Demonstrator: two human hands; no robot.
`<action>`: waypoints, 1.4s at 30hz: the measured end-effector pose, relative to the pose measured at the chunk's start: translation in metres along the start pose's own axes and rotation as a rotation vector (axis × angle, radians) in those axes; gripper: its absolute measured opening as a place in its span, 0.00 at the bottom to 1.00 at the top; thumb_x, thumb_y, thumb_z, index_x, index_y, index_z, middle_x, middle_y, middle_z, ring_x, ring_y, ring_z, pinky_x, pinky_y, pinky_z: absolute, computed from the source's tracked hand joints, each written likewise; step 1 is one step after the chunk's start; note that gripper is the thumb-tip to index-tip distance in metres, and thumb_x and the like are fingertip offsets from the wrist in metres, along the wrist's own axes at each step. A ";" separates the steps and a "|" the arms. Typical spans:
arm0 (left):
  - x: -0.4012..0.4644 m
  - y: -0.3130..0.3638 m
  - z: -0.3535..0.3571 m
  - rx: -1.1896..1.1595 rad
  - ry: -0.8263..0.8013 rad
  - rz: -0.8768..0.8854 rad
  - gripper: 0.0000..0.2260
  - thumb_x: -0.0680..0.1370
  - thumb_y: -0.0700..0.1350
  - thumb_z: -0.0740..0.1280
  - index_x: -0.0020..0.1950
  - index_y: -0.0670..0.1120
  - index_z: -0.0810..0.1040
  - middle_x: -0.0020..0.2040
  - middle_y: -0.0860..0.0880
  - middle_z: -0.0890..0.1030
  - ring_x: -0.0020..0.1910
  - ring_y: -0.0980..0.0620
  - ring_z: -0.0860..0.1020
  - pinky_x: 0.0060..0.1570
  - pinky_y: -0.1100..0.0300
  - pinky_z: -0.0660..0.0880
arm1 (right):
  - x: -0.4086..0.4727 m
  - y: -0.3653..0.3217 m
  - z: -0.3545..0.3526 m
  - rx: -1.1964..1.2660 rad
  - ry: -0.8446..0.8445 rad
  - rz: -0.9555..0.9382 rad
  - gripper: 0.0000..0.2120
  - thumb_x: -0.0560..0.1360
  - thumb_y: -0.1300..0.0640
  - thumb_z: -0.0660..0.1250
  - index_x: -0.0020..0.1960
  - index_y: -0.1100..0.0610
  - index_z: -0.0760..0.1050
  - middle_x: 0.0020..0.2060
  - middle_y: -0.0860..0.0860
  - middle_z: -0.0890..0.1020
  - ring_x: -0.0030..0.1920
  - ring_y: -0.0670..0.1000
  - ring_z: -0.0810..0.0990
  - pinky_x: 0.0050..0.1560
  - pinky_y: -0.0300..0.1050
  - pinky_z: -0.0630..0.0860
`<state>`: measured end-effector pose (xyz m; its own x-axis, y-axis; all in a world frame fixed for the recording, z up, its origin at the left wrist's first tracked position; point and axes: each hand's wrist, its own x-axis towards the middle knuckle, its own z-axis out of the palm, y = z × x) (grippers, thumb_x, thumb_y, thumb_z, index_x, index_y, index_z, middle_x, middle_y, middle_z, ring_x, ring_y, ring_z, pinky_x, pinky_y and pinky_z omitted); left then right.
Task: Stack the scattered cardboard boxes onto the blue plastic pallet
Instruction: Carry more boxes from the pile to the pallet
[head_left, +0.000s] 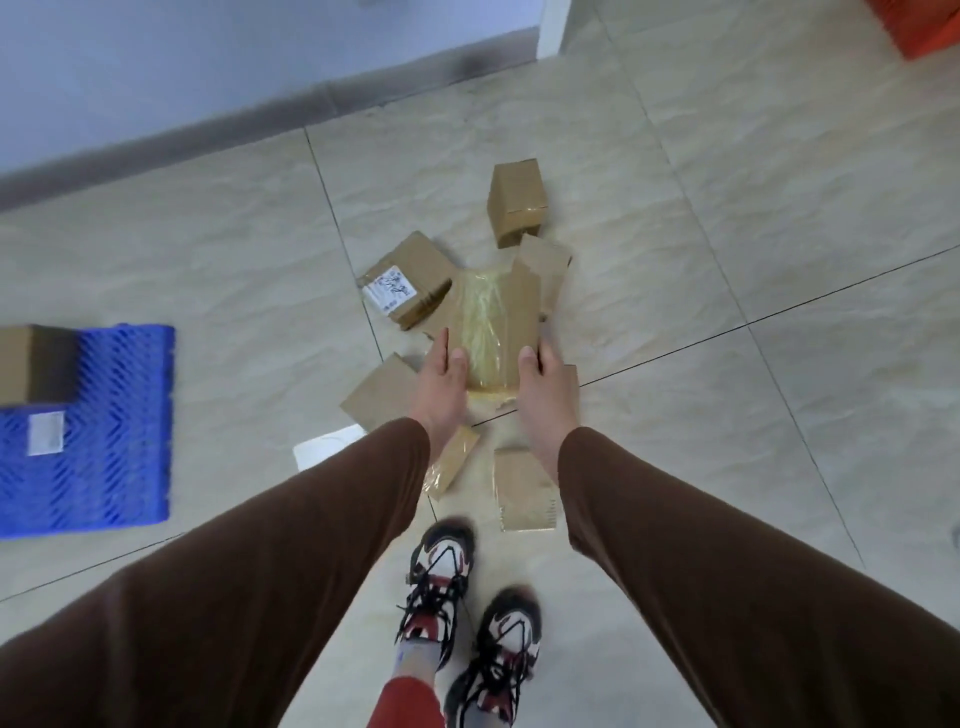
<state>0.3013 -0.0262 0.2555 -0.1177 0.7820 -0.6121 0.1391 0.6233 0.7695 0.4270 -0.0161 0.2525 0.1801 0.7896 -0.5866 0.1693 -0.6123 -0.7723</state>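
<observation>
Taped cardboard box (491, 332) held between the left hand (441, 382) and right hand (545, 389), each gripping one long side with its thumb over the top face, above the scattered boxes on the tiled floor (727, 260). Its long axis points away from the person. Blue plastic pallet (109, 457), already carrying one box (36, 364), lies well apart on the left, so the carry probably swings leftward.

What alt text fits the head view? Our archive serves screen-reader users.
Both hands, left hand and right hand, hold a taped cardboard box by its sides above other boxes scattered on a tiled floor. A blue pallet at the left already carries one box.
</observation>
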 end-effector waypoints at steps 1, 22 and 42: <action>-0.010 -0.002 -0.015 -0.023 0.014 -0.006 0.24 0.86 0.53 0.51 0.83 0.52 0.55 0.79 0.47 0.66 0.76 0.47 0.67 0.76 0.49 0.63 | -0.011 -0.004 0.011 -0.012 -0.019 -0.012 0.16 0.85 0.52 0.54 0.69 0.49 0.74 0.55 0.46 0.83 0.53 0.48 0.80 0.53 0.42 0.75; -0.106 -0.111 -0.429 -0.205 0.210 -0.077 0.21 0.85 0.50 0.56 0.79 0.57 0.63 0.71 0.53 0.74 0.62 0.61 0.75 0.66 0.58 0.69 | -0.186 -0.042 0.404 -0.103 -0.214 -0.013 0.09 0.84 0.53 0.58 0.61 0.48 0.75 0.53 0.44 0.83 0.53 0.45 0.81 0.53 0.41 0.74; 0.049 -0.186 -0.600 -0.529 0.259 -0.396 0.20 0.82 0.56 0.62 0.74 0.58 0.67 0.62 0.54 0.75 0.54 0.51 0.74 0.48 0.58 0.70 | -0.101 -0.042 0.623 -0.051 -0.273 0.092 0.13 0.82 0.66 0.62 0.60 0.52 0.76 0.50 0.49 0.84 0.45 0.41 0.82 0.40 0.29 0.76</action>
<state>-0.3204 -0.1065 0.1918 -0.3000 0.4295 -0.8518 -0.4508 0.7230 0.5234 -0.2018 -0.0453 0.1918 -0.0693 0.7080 -0.7028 0.2145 -0.6775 -0.7036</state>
